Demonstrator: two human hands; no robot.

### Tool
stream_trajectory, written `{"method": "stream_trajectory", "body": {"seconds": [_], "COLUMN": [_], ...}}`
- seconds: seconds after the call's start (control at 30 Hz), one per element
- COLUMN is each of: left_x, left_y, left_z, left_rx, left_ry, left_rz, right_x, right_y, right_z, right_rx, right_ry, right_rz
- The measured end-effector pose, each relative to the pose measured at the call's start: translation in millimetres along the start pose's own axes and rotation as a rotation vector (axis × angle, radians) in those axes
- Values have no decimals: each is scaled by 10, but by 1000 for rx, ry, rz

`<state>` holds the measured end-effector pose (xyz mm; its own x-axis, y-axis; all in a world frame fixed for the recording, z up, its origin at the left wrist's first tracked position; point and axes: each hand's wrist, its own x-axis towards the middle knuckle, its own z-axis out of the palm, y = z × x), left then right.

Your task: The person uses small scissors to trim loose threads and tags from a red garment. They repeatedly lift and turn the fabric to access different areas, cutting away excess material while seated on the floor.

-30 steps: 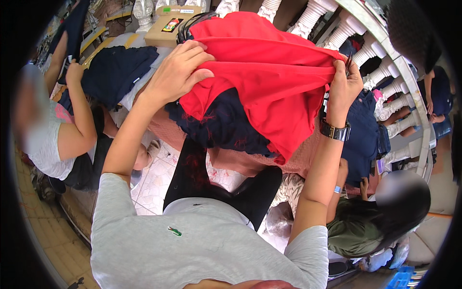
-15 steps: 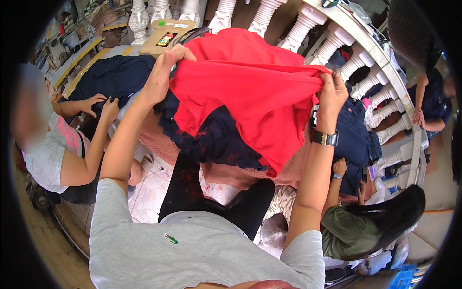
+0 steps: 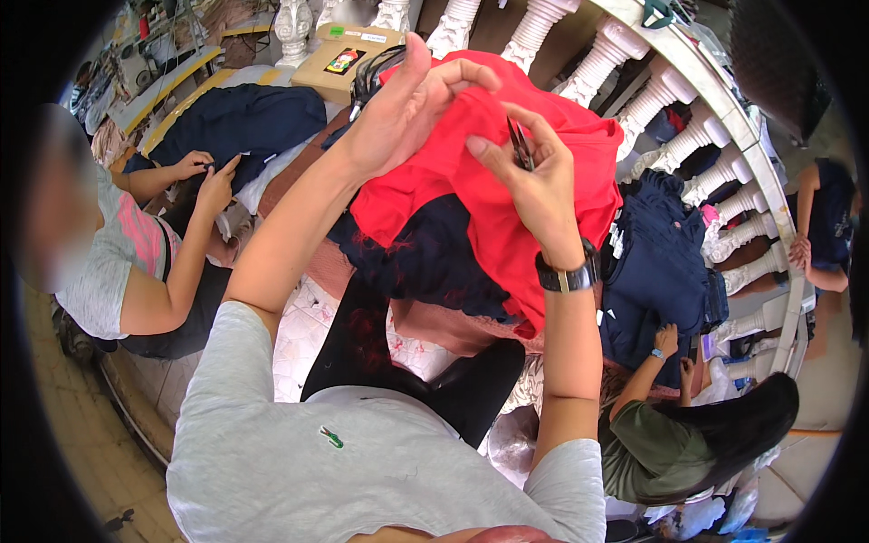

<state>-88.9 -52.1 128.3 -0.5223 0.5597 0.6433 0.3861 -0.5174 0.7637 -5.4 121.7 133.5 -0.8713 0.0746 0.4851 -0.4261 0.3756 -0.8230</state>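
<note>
Above the lap, left hand point(image 3: 398, 109) grips the red garment point(image 3: 489, 190), right hand point(image 3: 534, 181) just beside it pinching small snips point(image 3: 520, 145) (blades pointing up).

Both arms reach up and forward, bent a little at the elbows. The left hand point(image 3: 398, 113) is up high with its palm turned to the right. Its thumb sticks up and its fingers curl over to the right. The right hand point(image 3: 534, 176) is just beside it, a bit lower. Its thumb and first finger pinch together, and the other fingers are bent. The right wrist has a dark watch point(image 3: 568, 274) on it. The short sleeves are grey.
</note>
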Motion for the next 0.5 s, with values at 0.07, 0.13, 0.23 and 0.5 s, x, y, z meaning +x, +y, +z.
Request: {"method": "stream_trajectory", "body": {"seconds": [0.07, 0.13, 0.23, 0.5], "left_x": [-3, -118, -373, -1004], "left_y": [-21, -138, -344, -676], "left_z": [14, -122, -358, -252], "left_rx": [-146, 52, 516, 842], "left_ry": [-42, 44, 279, 341], "left_rz": [-5, 47, 113, 37], "right_x": [73, 146, 206, 222], "right_y": [138, 181, 221, 290], "right_z": [-43, -197, -521, -996], "right_rx": [155, 232, 405, 340], "right_ry": [60, 173, 400, 529], "right_rz": [-10, 21, 17, 30]}}
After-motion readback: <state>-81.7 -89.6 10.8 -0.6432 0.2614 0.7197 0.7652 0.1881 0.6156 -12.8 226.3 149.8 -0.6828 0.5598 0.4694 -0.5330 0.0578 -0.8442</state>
